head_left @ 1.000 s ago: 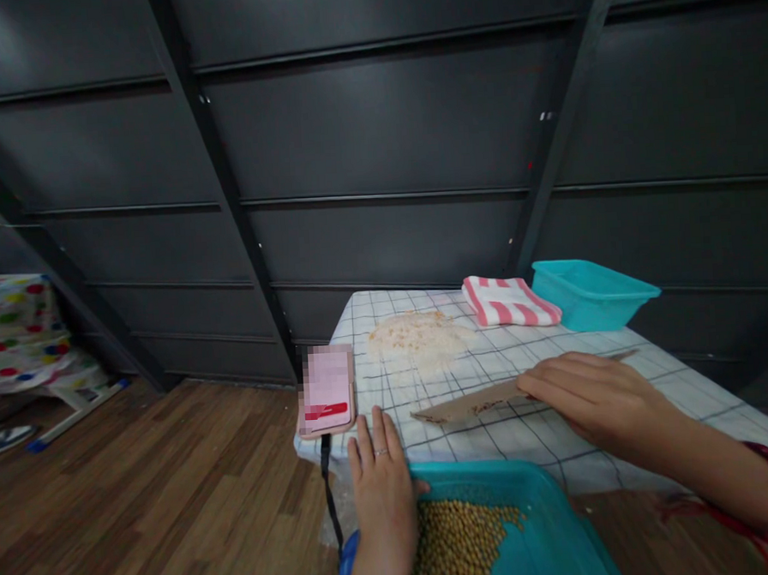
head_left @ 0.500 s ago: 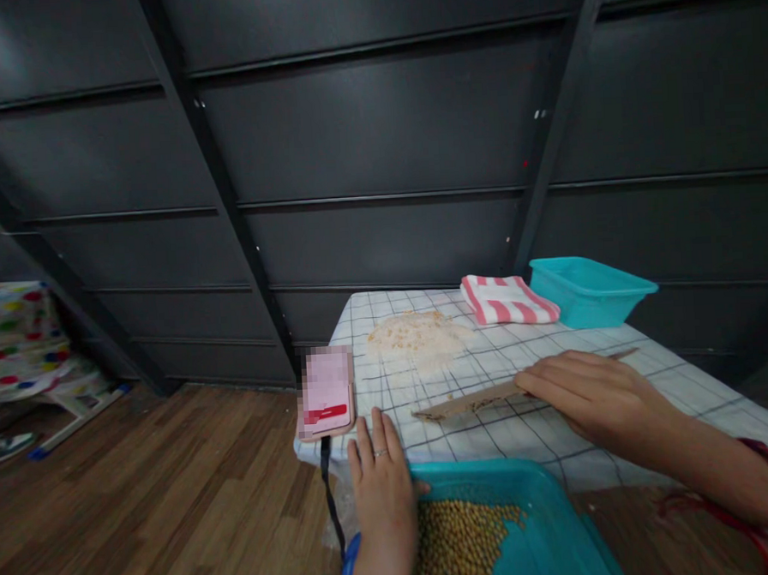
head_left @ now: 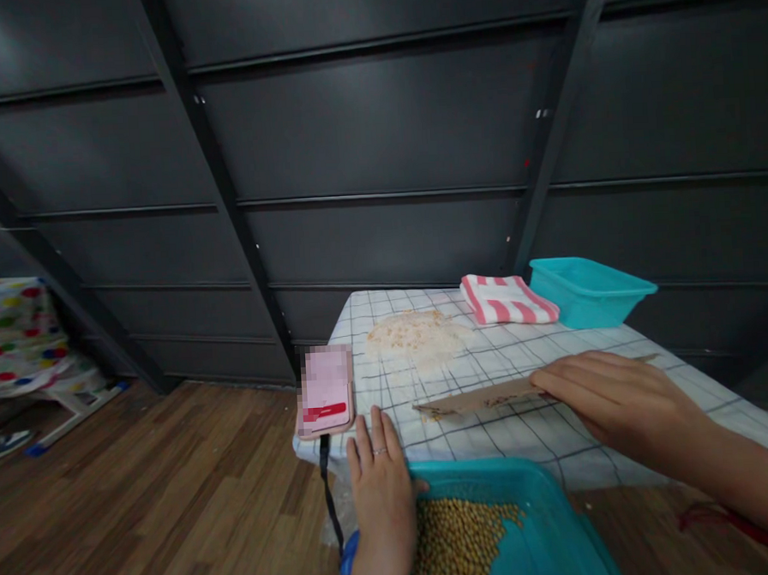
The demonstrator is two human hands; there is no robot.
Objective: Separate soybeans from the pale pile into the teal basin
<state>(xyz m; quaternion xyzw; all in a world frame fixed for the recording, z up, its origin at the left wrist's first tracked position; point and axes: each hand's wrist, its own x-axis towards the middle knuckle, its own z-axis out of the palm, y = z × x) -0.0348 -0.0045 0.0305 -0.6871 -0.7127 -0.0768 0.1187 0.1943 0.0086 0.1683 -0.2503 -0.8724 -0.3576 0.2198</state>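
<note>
My right hand (head_left: 612, 404) is closed on a long strip of cardboard (head_left: 486, 395). Its lower edge meets the checked tablecloth, and a few small tan beans show by its left end. My left hand (head_left: 383, 502) lies at the left rim of a teal tub (head_left: 529, 477), fingers stretched forward and thumb over the rim. Yellowish soybeans (head_left: 458, 541) fill the tub's left part; its bottom is cut off by the frame. Beyond the cardboard, a pale, powdery heap (head_left: 418, 333) with tan bits lies spread on the cloth.
The checked tablecloth (head_left: 389, 390) covers the table. A pink-cased phone (head_left: 328, 389) with a black strap lies at its left edge. At the back right are a folded pink-and-white striped towel (head_left: 506, 300) and another teal tub (head_left: 590, 294). A dark panelled wall (head_left: 376, 133) stands behind.
My right hand and the cardboard have moved slightly to the right, and beans now show by the cardboard's left end. My left hand and the tub stay nearly still.
</note>
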